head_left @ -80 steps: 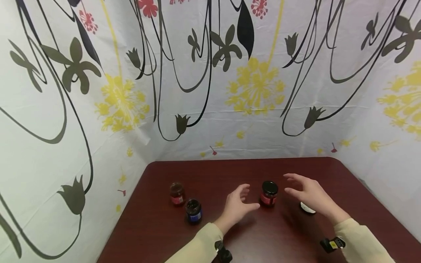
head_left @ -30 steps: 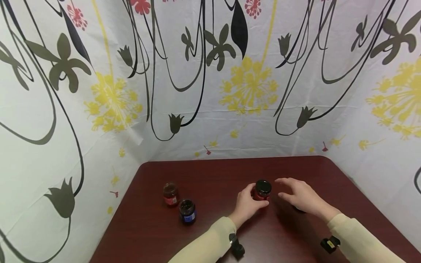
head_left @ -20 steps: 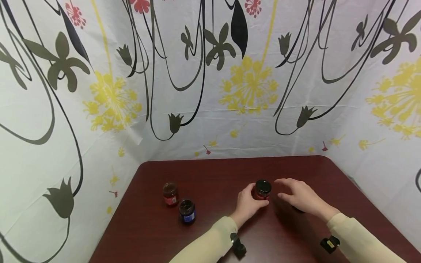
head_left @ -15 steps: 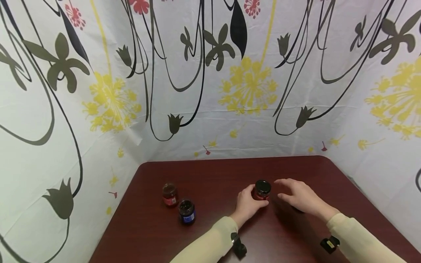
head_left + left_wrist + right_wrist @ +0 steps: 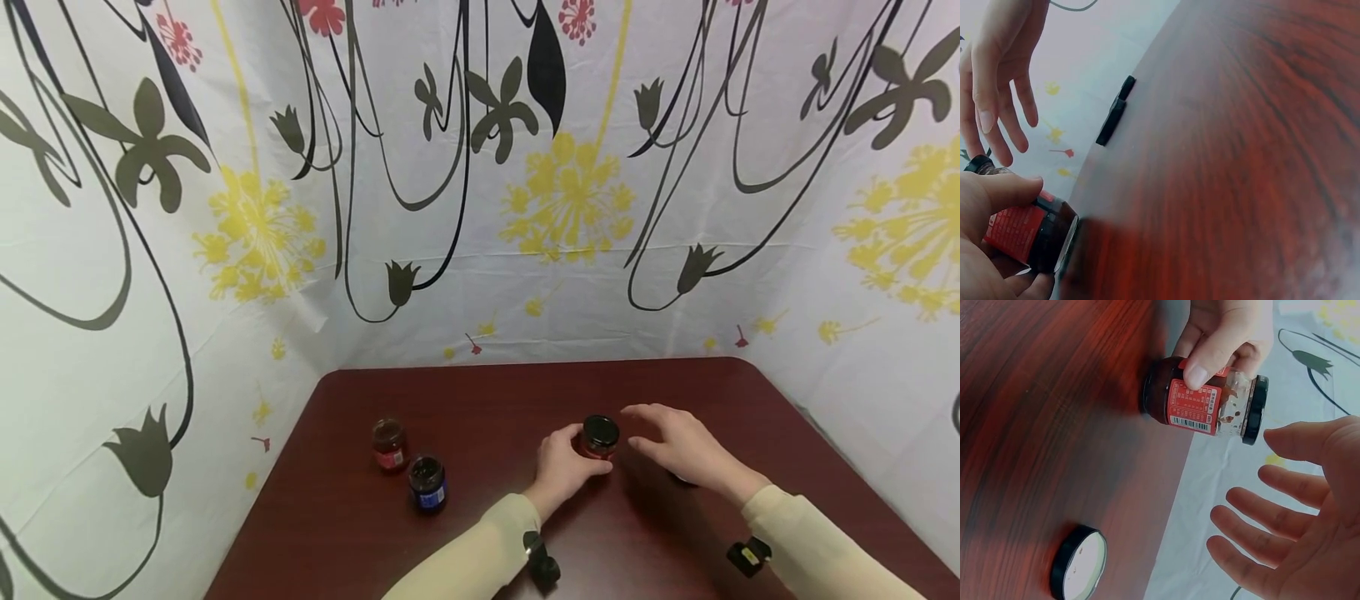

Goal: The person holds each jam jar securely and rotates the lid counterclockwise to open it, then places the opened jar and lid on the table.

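A glass jar (image 5: 600, 435) with a red label and a black lid (image 5: 1255, 410) stands upright toward the right of the table. My left hand (image 5: 561, 468) grips its side, the thumb (image 5: 1200, 372) lying across the label in the right wrist view. My right hand (image 5: 681, 446) hovers just right of the jar, its fingers spread and loosely bent, with nothing in them. In the right wrist view that thumb (image 5: 1297, 442) comes close to the lid without visibly touching it. The left wrist view shows the jar's label (image 5: 1013, 231) partly behind my left thumb.
A loose black lid (image 5: 1082, 565), pale inside up, lies near my right hand. Two dark loose lids (image 5: 1111, 122) show in the left wrist view. To the left stand a red-label jar (image 5: 390, 454) and a blue-label jar (image 5: 429, 492), apparently lidless. Patterned cloth (image 5: 450, 333) surrounds the table.
Since the earliest frame my left hand has moved right and taken hold of the jar. My right hand has come in closer to the jar. In the last second little differs.
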Demonstrator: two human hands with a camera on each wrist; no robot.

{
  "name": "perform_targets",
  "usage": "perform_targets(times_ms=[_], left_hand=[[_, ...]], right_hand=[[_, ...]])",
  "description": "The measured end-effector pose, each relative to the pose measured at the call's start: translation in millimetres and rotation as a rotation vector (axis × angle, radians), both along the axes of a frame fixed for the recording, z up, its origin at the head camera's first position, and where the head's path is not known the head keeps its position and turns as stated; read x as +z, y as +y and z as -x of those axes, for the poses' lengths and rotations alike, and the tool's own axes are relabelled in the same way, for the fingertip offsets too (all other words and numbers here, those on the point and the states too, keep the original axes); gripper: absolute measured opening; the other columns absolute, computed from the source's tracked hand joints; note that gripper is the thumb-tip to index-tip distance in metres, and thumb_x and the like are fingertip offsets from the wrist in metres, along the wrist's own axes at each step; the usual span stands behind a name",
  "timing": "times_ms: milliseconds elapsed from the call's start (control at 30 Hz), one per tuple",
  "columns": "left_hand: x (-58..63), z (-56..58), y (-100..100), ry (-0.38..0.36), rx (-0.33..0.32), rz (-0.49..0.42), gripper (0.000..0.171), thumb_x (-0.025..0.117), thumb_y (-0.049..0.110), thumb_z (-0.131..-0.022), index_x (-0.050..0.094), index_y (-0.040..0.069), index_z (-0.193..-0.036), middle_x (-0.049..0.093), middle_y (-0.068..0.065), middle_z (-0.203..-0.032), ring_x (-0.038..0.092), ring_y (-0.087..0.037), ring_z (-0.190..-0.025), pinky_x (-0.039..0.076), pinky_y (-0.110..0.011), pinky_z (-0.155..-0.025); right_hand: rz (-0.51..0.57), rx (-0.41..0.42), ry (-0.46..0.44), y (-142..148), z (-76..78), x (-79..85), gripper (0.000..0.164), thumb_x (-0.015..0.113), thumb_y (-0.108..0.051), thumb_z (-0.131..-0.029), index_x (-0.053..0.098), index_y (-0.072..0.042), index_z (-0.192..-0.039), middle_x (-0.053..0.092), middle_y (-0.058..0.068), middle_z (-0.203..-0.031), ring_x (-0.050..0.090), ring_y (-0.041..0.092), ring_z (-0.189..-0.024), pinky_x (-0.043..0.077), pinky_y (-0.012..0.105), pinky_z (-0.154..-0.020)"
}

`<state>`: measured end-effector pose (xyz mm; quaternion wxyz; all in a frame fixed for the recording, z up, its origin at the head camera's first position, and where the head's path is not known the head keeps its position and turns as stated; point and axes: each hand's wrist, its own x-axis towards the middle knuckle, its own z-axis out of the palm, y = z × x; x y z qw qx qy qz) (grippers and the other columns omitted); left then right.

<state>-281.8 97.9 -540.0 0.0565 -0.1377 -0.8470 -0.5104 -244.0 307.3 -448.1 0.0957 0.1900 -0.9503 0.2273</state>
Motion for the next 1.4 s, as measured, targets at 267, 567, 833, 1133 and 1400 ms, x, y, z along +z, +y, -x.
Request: perform_targets(times_ms=[267,567,833,1133,1400], left_hand=[[7.2,-2.6,-8,0.033,0.006,0.016,0.056,0.094,0.038,-0.068,0.071,0.032,-0.119,0.068,0.022,-0.102,0.063,-0.007,-0.097,0.051,-0.040,-0.087],[13.8,-7.8,-20,0.050,-0.027,0.000,0.057,0.093,0.040,-0.068,0.071,0.035,-0.121,0.067,0.023,-0.104,0.062,-0.002,-0.096,0.052,-0.033,-0.084],[15.6,-12.1,-33,0.066,-0.039,0.006,0.062,0.094,0.039,-0.069,0.070,0.030,-0.125,0.067,0.019,-0.110,0.062,-0.003,-0.100,0.052,-0.030,-0.084],[19.5,-18.9,-47,0.079,-0.045,-0.003,0.060,0.093,0.035,-0.070,0.070,0.027,-0.125,0.065,0.015,-0.105,0.061,-0.005,-0.094,0.053,-0.026,-0.078],[19.9,-22.9,-55,0.071,-0.027,0.024,0.060,0.093,0.035,-0.069,0.071,0.026,-0.124,0.062,0.015,-0.099,0.059,-0.004,-0.089,0.053,-0.024,-0.075]], right_hand=[[0.021,0.034,0.011,-8,-0.2,2.0,0.047,0.076,-0.030,-0.091,0.064,-0.011,-0.133,0.065,0.005,-0.129,0.061,0.030,-0.119,0.049,0.056,-0.092],[0.029,0.058,0.042,-17,0.3,5.6,0.046,0.077,-0.031,-0.090,0.065,-0.013,-0.132,0.066,0.001,-0.126,0.062,0.025,-0.117,0.050,0.053,-0.091],[0.044,0.077,0.043,-23,-1.5,8.2,0.045,0.076,-0.036,-0.091,0.067,-0.015,-0.130,0.067,-0.003,-0.124,0.063,0.022,-0.115,0.051,0.051,-0.091],[0.071,0.115,0.045,-31,-2.2,6.2,0.044,0.076,-0.037,-0.091,0.066,-0.019,-0.131,0.066,-0.007,-0.125,0.062,0.017,-0.115,0.051,0.049,-0.090],[0.085,0.120,0.035,-37,-2.6,6.2,0.043,0.075,-0.037,-0.092,0.066,-0.022,-0.130,0.065,-0.010,-0.124,0.062,0.014,-0.116,0.051,0.048,-0.092]])
